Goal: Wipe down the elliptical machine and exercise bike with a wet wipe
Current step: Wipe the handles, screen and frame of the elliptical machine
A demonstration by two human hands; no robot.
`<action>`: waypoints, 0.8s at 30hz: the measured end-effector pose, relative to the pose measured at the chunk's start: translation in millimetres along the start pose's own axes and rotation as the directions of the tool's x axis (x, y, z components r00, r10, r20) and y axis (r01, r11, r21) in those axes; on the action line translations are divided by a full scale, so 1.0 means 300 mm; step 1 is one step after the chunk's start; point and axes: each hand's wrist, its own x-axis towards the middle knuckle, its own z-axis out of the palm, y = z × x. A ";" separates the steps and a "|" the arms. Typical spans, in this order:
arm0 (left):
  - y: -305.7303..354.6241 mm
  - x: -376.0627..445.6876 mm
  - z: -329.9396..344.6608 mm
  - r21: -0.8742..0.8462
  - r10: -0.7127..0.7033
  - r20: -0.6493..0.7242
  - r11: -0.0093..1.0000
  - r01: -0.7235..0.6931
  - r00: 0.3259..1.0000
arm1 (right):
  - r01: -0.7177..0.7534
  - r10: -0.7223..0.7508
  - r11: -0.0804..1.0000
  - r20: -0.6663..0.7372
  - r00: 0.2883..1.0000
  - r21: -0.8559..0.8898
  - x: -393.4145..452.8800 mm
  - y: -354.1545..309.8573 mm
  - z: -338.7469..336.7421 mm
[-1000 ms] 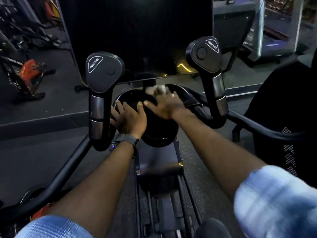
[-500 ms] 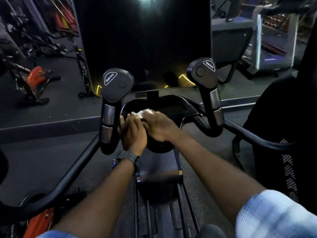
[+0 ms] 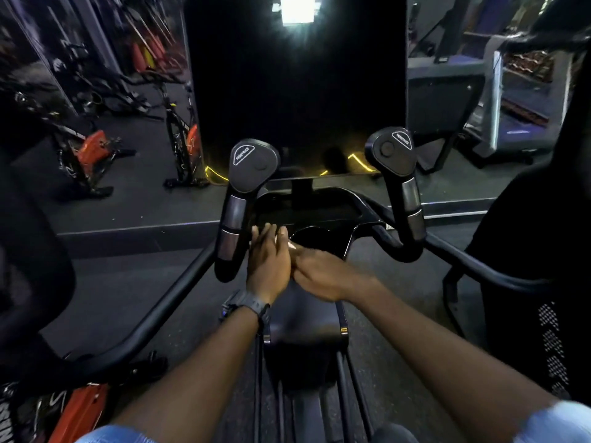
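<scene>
I stand at a black elliptical machine with a dark screen [image 3: 294, 91] and a glossy console tray [image 3: 319, 212]. Two paddle-topped resistance handles rise beside it, the left handle [image 3: 251, 164] and the right handle [image 3: 391, 148]. My right hand [image 3: 326, 276] rests at the tray's near edge, closed over a white wet wipe [image 3: 292, 246], of which only a sliver shows. My left hand [image 3: 268, 263], with a dark watch on its wrist, lies flat against the right hand, fingers straight and pointing at the tray.
The machine's long black arms [image 3: 153, 318] sweep out on both sides. Orange and black exercise bikes [image 3: 92, 151] stand on the dark floor at the left. A black mesh seat back [image 3: 543, 282] is close on the right. A treadmill frame [image 3: 499, 100] is at the back right.
Both hands drew back from the far side of the tray to its near edge and came together. The wipe, plainly visible before, is now mostly hidden. My view tilted upward.
</scene>
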 end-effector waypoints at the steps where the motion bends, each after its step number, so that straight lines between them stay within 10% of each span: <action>1: 0.003 -0.015 -0.008 -0.038 -0.004 0.019 0.999 0.005 1.000 | 0.025 -0.026 0.999 -0.025 0.999 -0.028 -0.033 -0.003 0.007; 8: 0.043 -0.151 -0.097 -0.112 0.191 -0.054 0.974 -0.196 0.980 | -0.077 0.091 0.996 -0.403 0.911 0.051 -0.113 0.000 0.056; 12: 0.084 -0.198 -0.181 -0.092 0.364 -0.157 0.920 -0.381 0.918 | 0.025 0.425 0.822 -0.642 0.638 0.569 -0.009 -0.169 -0.050; 16: 0.145 -0.224 -0.290 -0.062 0.494 -0.463 0.810 -0.583 0.736 | 0.215 0.382 0.854 -0.851 0.361 0.474 0.127 -0.358 -0.225; 19: 0.182 -0.198 -0.375 -0.246 0.319 -0.615 0.791 -0.560 0.721 | 0.155 -0.129 0.986 -0.857 0.499 -0.058 0.189 -0.397 -0.239; 24: 0.177 -0.175 -0.422 -0.465 0.187 -0.445 0.788 -0.404 0.876 | 0.031 -0.469 0.701 -0.428 0.773 -0.713 0.111 -0.242 -0.216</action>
